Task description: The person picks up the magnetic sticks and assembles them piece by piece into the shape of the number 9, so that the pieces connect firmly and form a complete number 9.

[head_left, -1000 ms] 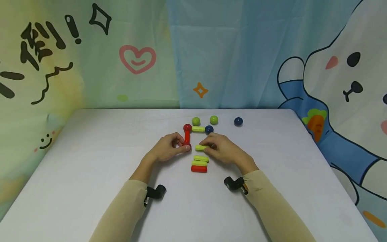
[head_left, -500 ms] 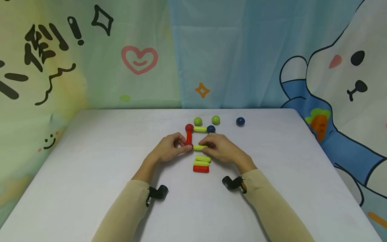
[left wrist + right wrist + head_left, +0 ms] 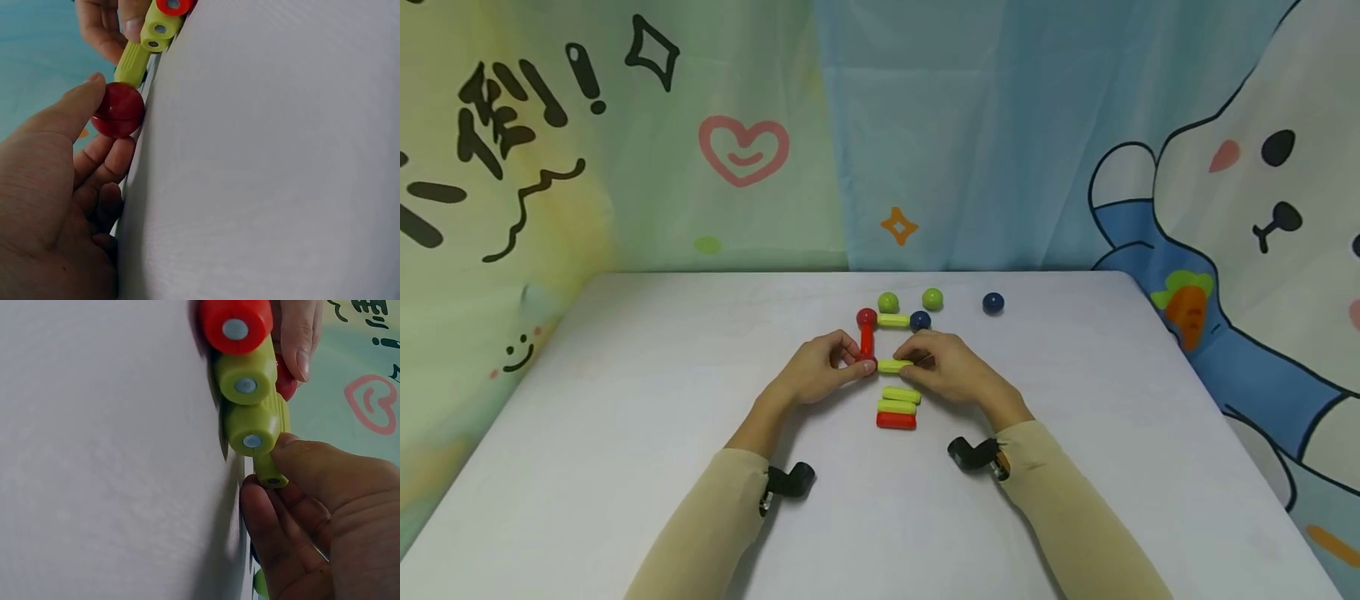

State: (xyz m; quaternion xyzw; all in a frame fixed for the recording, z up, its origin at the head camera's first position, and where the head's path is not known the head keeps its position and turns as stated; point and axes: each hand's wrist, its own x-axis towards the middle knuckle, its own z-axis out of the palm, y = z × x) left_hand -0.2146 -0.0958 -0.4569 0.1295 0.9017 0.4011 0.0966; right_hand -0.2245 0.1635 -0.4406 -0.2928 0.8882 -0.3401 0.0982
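My left hand (image 3: 823,367) pinches a red ball (image 3: 119,110) between thumb and fingers. From that ball a red rod (image 3: 867,340) runs back to another red ball (image 3: 867,317). My right hand (image 3: 955,367) pinches the right end of a yellow-green rod (image 3: 892,366), whose left end meets the held ball. Behind, a second yellow-green rod (image 3: 892,320) joins the far red ball to a dark blue ball (image 3: 920,321). The right wrist view shows a round metal-grey disc in the held rod's end (image 3: 274,481).
Just in front of the hands lie two yellow-green rods (image 3: 901,395) and a red rod (image 3: 896,421), side by side. Toward the table's back edge sit two green balls (image 3: 932,299) and a dark blue ball (image 3: 993,303). A printed cloth (image 3: 745,217) hangs behind the white table (image 3: 662,367).
The yellow-green rod in my right hand has moved left and now meets the red ball in my left hand. The left hand has kept its grip on that ball.
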